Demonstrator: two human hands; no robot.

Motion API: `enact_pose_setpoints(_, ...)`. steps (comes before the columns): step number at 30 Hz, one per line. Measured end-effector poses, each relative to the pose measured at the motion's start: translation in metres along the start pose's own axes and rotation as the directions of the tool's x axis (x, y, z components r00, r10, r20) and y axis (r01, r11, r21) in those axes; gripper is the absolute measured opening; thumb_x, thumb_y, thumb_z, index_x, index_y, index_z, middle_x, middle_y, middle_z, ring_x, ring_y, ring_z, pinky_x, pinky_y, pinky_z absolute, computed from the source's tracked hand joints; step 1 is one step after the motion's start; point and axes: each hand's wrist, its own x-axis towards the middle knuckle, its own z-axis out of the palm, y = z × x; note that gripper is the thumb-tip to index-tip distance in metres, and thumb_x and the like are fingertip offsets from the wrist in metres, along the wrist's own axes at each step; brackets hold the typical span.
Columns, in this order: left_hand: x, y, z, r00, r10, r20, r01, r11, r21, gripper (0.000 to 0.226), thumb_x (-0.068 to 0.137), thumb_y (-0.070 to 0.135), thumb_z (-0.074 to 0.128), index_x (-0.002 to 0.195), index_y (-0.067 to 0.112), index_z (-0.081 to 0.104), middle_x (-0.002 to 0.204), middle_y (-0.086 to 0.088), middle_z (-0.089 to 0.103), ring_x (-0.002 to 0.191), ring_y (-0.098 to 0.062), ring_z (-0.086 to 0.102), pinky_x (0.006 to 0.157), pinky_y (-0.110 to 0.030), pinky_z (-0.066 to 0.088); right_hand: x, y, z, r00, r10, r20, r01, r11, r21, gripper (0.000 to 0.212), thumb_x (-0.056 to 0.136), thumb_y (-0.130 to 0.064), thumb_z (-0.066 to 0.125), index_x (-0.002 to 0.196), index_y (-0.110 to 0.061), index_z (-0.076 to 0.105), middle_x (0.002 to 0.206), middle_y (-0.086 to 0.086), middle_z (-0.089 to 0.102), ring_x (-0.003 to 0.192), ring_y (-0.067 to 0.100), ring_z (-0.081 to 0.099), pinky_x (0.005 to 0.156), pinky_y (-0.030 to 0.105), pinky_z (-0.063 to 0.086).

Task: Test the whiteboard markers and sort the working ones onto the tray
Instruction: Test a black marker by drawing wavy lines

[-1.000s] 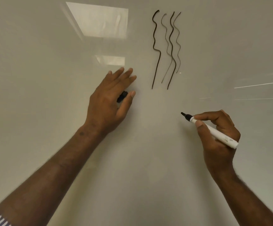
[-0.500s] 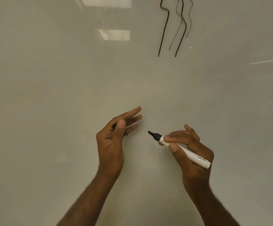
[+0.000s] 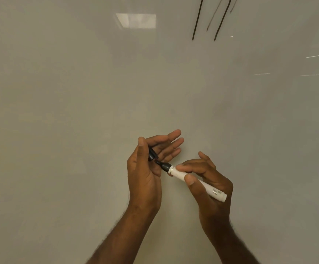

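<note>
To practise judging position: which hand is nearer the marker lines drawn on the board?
Right. The right hand is below the marker lines; the left hand is farther left.

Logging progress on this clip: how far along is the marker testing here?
Done: test strokes already mark the whiteboard. In hand: the right hand holds the uncapped marker, its tip meeting the black cap pinched in the left hand. Left: close the cap and sort it; no tray in view.
</note>
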Motion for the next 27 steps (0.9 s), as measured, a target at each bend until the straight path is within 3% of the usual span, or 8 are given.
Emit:
enact_pose_setpoints(8,-0.005,-0.003,0.000,0.997,-0.076,-0.012,0.076,0.996,-0.036,0.057,0.097,0.048,0.031,0.109,0.005,0.065,0.118,-0.017,0.072,0.110,-0.038,0.069,0.095,-0.047,0.057,0.000,-0.001,0.000,0.999,-0.024,-0.028,0.025,0.999,0.028,0.036,0.097,-0.056,0.055,0.095,-0.023,0.069,0.096,-0.015,0.074,0.088,0.008,0.072,0.110,0.026,0.043)
enact_pose_setpoints(15,-0.006,-0.002,-0.001,0.995,-0.102,-0.011,0.102,0.995,-0.021,0.060,0.094,0.050,0.029,0.111,0.005,0.065,0.118,-0.016,0.073,0.109,-0.035,0.070,0.095,-0.047,0.057,0.002,-0.006,-0.001,1.000,-0.015,-0.026,0.016,0.999,0.032,0.036,0.097,-0.056,0.054,0.096,-0.024,0.069,0.097,-0.029,0.072,0.088,0.006,0.072,0.111,0.027,0.043)
enact_pose_setpoints(22,-0.008,-0.001,0.001,0.995,-0.098,0.008,0.097,0.995,0.012,0.066,0.090,0.062,0.035,0.114,0.010,0.067,0.124,-0.016,0.070,0.115,-0.037,0.067,0.097,-0.046,0.056,0.002,-0.008,-0.001,1.000,-0.010,-0.011,0.010,0.999,0.030,0.037,0.097,-0.051,0.057,0.090,-0.018,0.073,0.096,-0.012,0.075,0.088,0.009,0.073,0.111,0.030,0.043)
enact_pose_setpoints(27,-0.013,-0.003,0.003,0.993,-0.106,0.059,0.104,0.994,0.031,0.066,0.084,0.073,0.047,0.109,0.018,0.074,0.126,-0.017,0.069,0.118,-0.036,0.066,0.098,-0.040,0.054,0.005,-0.010,-0.001,1.000,0.000,-0.009,0.000,0.999,0.034,0.022,0.095,-0.045,0.063,0.097,-0.025,0.070,0.099,-0.026,0.073,0.090,0.006,0.072,0.109,0.028,0.045)
